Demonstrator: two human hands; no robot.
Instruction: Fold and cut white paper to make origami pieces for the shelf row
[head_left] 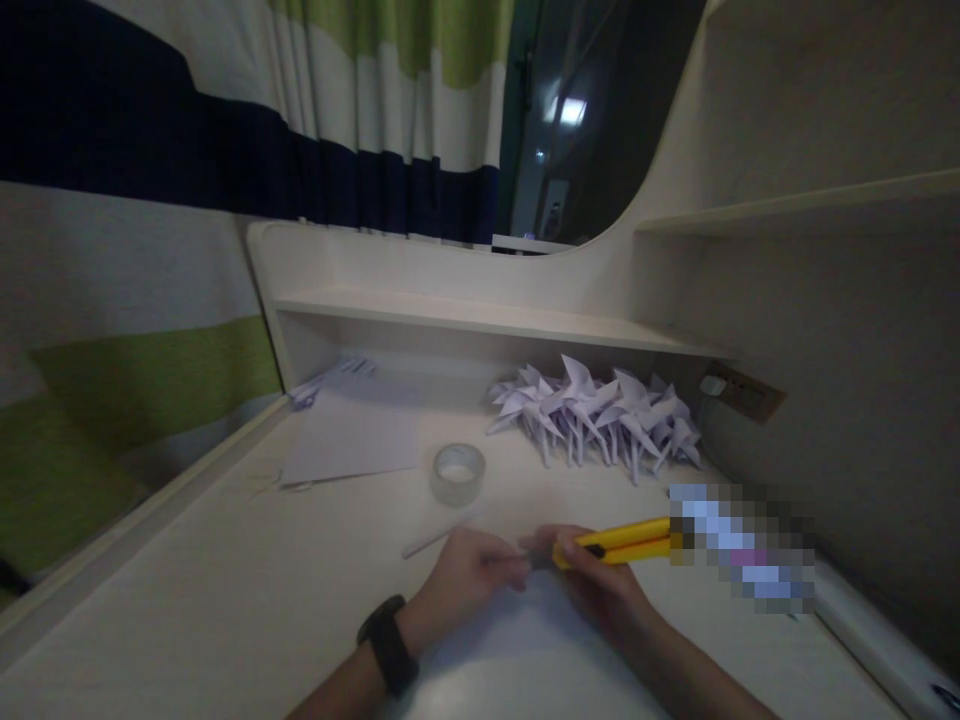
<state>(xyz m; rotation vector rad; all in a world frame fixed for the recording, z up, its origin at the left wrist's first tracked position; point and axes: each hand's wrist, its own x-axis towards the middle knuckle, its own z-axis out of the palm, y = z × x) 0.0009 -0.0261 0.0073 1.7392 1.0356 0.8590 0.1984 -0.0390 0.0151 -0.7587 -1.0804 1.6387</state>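
Note:
My right hand (604, 580) is closed around a yellow utility knife (630, 540), whose dark blade points left. Just left of that blade, my left hand (480, 565) is pinched shut, its fingertips close to the blade tip. What those fingertips hold, if anything, is too small and blurred to make out. A black watch (388, 645) is on my left wrist. Beneath both hands lies what looks like a pale sheet of paper (517, 635). A thin white paper stick (439, 533) rests on the desk behind my left hand, with a roll of clear tape (458, 474) farther back.
Several white paper pinwheels (592, 405) are bunched at the back right, under the shelf (465, 315). White paper sheets (352, 430) lie at the back left, with rolled sticks beside them. A blurred patch (739, 550) hides something on the right, below a wall socket (742, 392).

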